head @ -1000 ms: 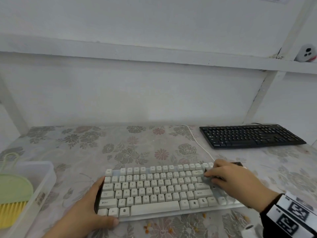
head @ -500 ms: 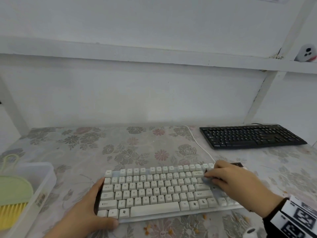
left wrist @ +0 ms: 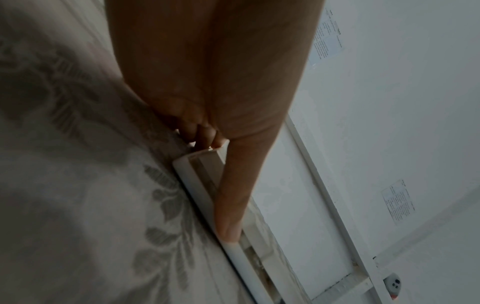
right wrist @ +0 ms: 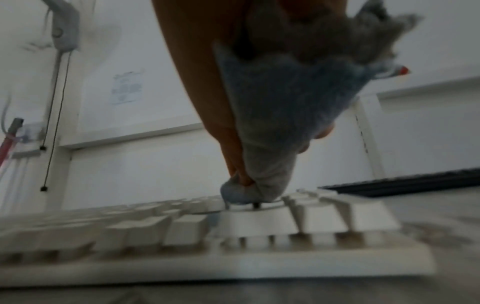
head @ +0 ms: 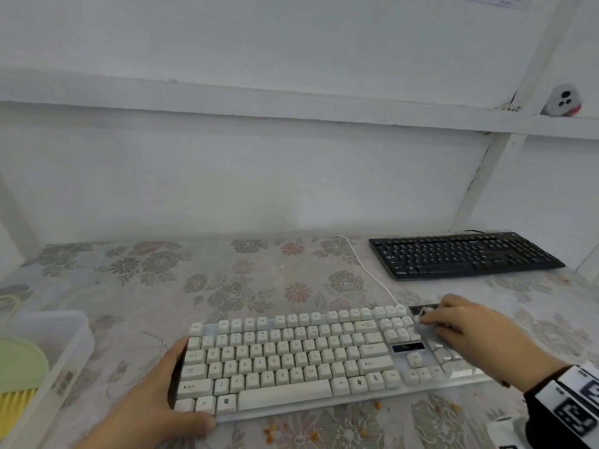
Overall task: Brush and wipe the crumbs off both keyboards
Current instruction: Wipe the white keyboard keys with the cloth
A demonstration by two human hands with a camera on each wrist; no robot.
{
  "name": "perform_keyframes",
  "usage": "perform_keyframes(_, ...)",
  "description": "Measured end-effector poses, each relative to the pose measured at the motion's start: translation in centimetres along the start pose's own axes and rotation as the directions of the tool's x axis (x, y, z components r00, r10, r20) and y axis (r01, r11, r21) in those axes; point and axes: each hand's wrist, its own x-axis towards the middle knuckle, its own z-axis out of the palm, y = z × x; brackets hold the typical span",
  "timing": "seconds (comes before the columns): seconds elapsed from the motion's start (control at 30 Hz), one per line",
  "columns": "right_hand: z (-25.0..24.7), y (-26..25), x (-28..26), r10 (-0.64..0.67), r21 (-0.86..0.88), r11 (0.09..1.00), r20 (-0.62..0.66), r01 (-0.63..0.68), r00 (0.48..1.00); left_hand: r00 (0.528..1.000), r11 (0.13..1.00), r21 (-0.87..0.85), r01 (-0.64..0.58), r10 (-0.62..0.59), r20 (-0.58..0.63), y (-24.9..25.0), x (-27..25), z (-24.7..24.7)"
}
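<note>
A white keyboard (head: 291, 361) lies near the table's front edge. My left hand (head: 162, 393) grips its left end, thumb along the front rim (left wrist: 228, 216). My right hand (head: 460, 328) presses a grey cloth (right wrist: 272, 127) onto the keys at the keyboard's right end, fingers curled round the cloth. Only a scrap of the cloth (head: 426, 311) shows in the head view. A black keyboard (head: 463, 254) sits at the back right, untouched. Orange crumbs (head: 308, 432) lie on the table in front of the white keyboard.
A clear plastic bin (head: 48, 367) at the front left holds a green brush with yellow bristles (head: 16, 387). The white keyboard's cable (head: 366, 267) runs back across the floral tablecloth (head: 227, 280). A wall and a shelf rise behind the table.
My right hand has slid with the cloth to the right, from the Enter-key area to the far right key block. The left hand has kept its hold.
</note>
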Motion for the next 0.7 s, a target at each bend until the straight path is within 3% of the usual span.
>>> perform_keyframes(0.07, 0.9, -0.1, -0.4, -0.017, 0.005, 1.000, 0.035, 0.016, 0.999, 1.000, 1.000, -0.012, -0.013, 0.013, 0.012, 0.3, 0.0, 0.1)
perform_keyframes(0.23, 1.6, 3.0, -0.2, 0.118, -0.105, 0.988, 0.005, -0.117, 0.993, 0.999, 0.999, -0.022, -0.042, 0.042, 0.009, 0.8, -0.2, 0.3)
perform_keyframes(0.47, 0.4, 3.6, 0.7, 0.189, -0.143, 0.972, 0.019, -0.184, 0.982, 1.000, 0.999, -0.020, -0.030, 0.030, 0.002, 0.6, -0.1, 0.2)
perform_keyframes(0.57, 0.0, 1.8, 0.9, 0.092, -0.067, 0.993, -0.014, -0.093, 0.996, 0.999, 0.999, -0.028, -0.043, 0.044, 0.018, 0.7, -0.1, 0.1)
perform_keyframes(0.7, 0.3, -0.9, 0.7, -0.053, -0.018, 0.998, 0.034, 0.054, 0.998, 0.999, 0.997, -0.063, -0.041, 0.042, 0.007, 1.0, -0.2, 0.4)
